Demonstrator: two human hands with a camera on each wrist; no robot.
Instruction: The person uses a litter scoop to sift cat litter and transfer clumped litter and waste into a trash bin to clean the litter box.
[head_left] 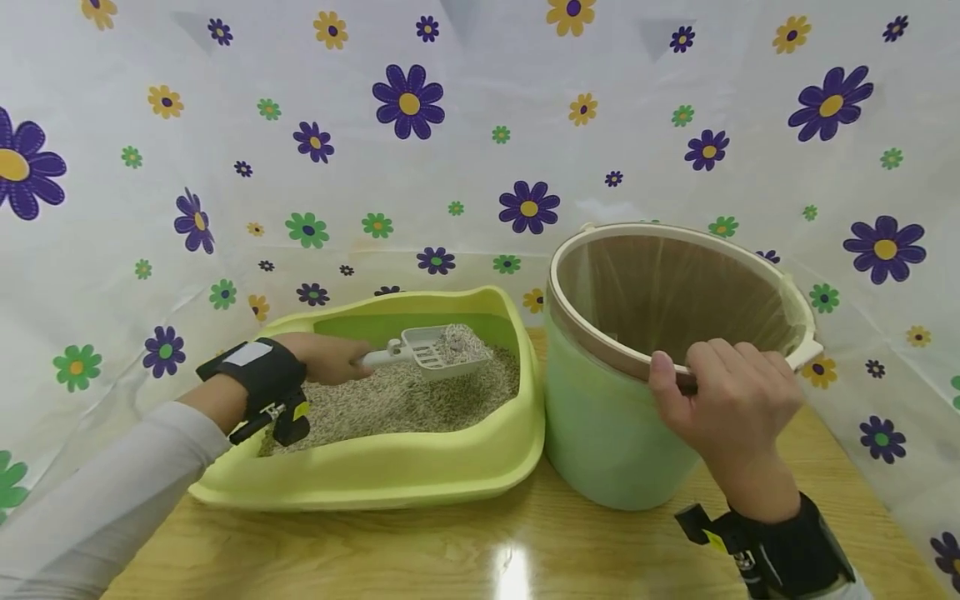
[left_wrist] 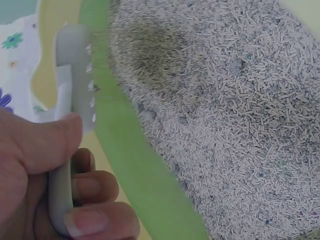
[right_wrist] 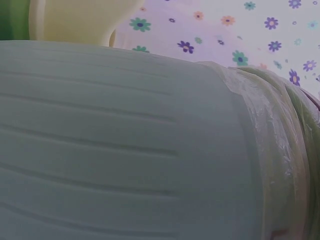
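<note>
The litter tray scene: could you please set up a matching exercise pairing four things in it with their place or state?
Things:
1. scoop
2. bin
3. litter tray
4. left hand

Places or states:
A. lined with a bag, its rim gripped by the right hand
B. yellow-green, lying on the wooden table left of the bin
C. white, slotted, carrying a heap of litter
D. curled round the scoop's handle

Pairs: 1-C, 2-A, 3-B, 4-D
</note>
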